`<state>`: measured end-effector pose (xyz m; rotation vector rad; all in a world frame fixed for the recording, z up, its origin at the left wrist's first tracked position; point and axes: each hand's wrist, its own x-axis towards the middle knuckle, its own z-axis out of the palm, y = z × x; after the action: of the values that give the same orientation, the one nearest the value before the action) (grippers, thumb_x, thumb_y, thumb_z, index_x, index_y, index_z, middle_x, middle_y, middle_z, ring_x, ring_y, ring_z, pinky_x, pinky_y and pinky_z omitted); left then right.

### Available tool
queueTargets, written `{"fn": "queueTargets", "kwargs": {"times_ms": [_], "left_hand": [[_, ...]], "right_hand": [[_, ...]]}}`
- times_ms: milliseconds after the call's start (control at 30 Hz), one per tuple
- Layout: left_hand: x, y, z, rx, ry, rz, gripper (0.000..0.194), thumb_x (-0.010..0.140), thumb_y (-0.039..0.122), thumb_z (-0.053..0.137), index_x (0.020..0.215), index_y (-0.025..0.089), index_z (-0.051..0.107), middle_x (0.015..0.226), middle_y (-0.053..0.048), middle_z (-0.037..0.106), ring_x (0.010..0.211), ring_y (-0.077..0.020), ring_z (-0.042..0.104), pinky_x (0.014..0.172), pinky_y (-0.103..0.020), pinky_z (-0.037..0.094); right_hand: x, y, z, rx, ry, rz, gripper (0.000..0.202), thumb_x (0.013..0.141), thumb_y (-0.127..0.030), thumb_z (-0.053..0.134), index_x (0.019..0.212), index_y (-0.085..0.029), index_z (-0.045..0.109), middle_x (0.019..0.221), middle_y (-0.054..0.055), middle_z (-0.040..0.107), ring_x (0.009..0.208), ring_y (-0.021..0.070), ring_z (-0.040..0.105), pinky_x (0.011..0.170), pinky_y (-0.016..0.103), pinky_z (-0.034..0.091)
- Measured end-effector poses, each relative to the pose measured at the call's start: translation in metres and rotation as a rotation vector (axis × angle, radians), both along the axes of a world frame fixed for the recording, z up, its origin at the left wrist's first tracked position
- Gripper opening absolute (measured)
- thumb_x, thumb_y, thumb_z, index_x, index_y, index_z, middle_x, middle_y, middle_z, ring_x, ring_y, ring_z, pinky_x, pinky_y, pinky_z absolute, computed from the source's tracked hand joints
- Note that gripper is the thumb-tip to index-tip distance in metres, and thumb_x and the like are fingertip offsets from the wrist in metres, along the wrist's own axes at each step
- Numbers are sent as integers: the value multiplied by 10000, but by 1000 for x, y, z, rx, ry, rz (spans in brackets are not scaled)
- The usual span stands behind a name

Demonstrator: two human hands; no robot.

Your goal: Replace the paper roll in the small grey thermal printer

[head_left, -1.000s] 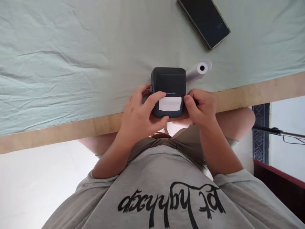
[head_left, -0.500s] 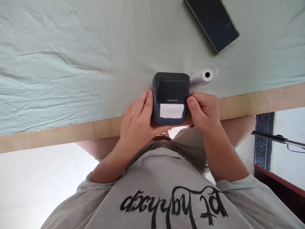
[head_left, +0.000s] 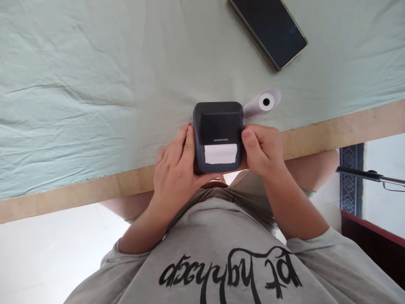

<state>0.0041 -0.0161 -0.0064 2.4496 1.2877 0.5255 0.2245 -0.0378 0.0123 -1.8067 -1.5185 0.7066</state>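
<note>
A dark label printer (head_left: 218, 122) with "NIIMBOT" lettering sits at the near edge of the table. White paper (head_left: 220, 154) sticks out below its lid, with a ragged edge on the right. My left hand (head_left: 175, 164) holds the printer's left side, its fingers along the wall and the thumb across the front. On the opposite side, my right hand (head_left: 264, 147) has its thumb against the right wall and its fingers curled; the fingertips are partly hidden. A white paper roll (head_left: 261, 102) with a dark core lies just beyond the printer's right side.
A dark phone (head_left: 272, 31) lies farther back on the pale green, wrinkled cloth (head_left: 79, 84) over the table. The wooden table edge (head_left: 95, 183) runs in front of my lap. At the far right are a dark pole (head_left: 360, 172) and a patterned strip (head_left: 351, 185).
The view has turned slightly, so the printer, roll and phone appear farther left. Both hands keep the same hold on the printer.
</note>
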Motion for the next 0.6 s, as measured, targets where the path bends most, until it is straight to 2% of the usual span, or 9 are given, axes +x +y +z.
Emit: {"fn": "queueTargets", "kwargs": {"times_ms": [300,433,600], "left_hand": [[-1,4,2,-69,-69,10,1099,776,834,731,1651,281,362,1584,-174,553,1407,-408,596,1150,-519,502],[0,9,6,-60,-24,4,1026,784,786,777,1596,250,451,1529,-170,601,1344,-384,649,1115,-516,546],[0,12,8,-27,-6,-11,987,789,822,741,1537,216,520,1526,-204,586,1383,-382,615,1114,-527,547]], "right_hand": [[-2,1,1,-41,-35,-6,722,974,-832,216,612,-207,208,539,-22,238,535,96,235,555,338,179],[-2,3,4,-68,-54,3,735,953,-863,169,619,-210,222,546,-23,248,536,94,244,547,327,178],[1,3,3,-68,-71,25,738,934,-884,160,633,-215,240,547,-26,250,527,94,246,546,326,169]]}}
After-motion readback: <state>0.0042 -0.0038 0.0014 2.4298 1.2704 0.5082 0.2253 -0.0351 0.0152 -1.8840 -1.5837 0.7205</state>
